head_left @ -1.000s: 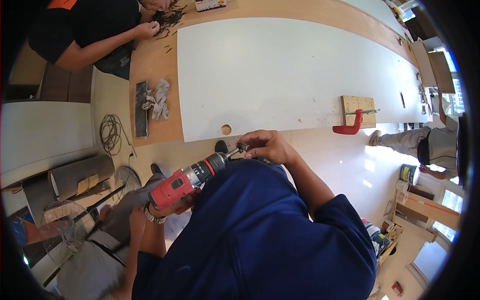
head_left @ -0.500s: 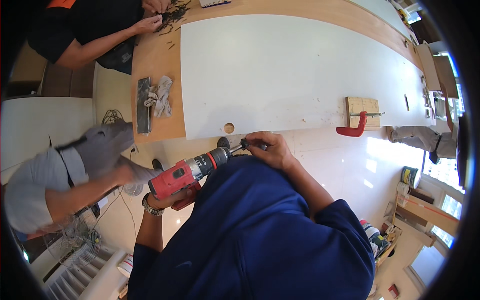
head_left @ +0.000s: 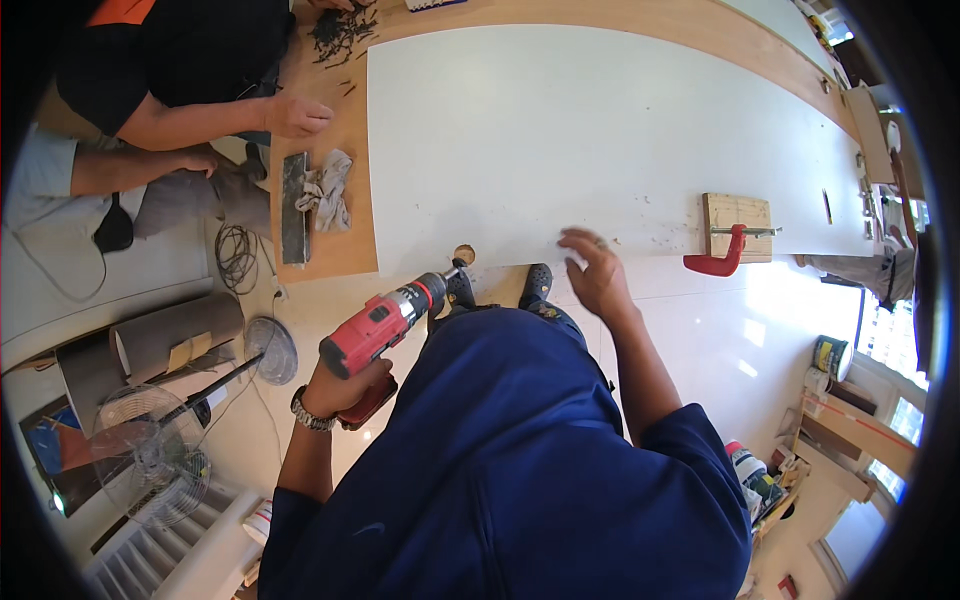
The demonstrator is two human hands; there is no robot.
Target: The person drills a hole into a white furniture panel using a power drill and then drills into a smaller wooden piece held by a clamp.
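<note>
My left hand (head_left: pixel 348 386), with a watch at the wrist, grips a red and black cordless drill (head_left: pixel 372 332) by its handle. The drill points up and to the right, and its dark round bit (head_left: pixel 459 266) is just at the near edge of a white board (head_left: pixel 580 140). Beside the bit, a round hole (head_left: pixel 465 252) shows wood colour in the board. My right hand (head_left: pixel 598 272) is held out over the board's near edge, slightly blurred, fingers apart and nothing in them.
A red clamp (head_left: pixel 722 255) holds a wood block (head_left: pixel 738 215) on the board's near edge. A dark flat bar (head_left: pixel 295 210) and a crumpled cloth (head_left: pixel 333 190) lie at left. Dark screws (head_left: pixel 340 38) lie near a co-worker's hand (head_left: pixel 298 116). Fans (head_left: pixel 155 455) stand at lower left.
My right hand has let go of the bit and moved right, fingers spreading. The drill's tip has swung left toward the hole. The co-worker in grey has moved back at far left.
</note>
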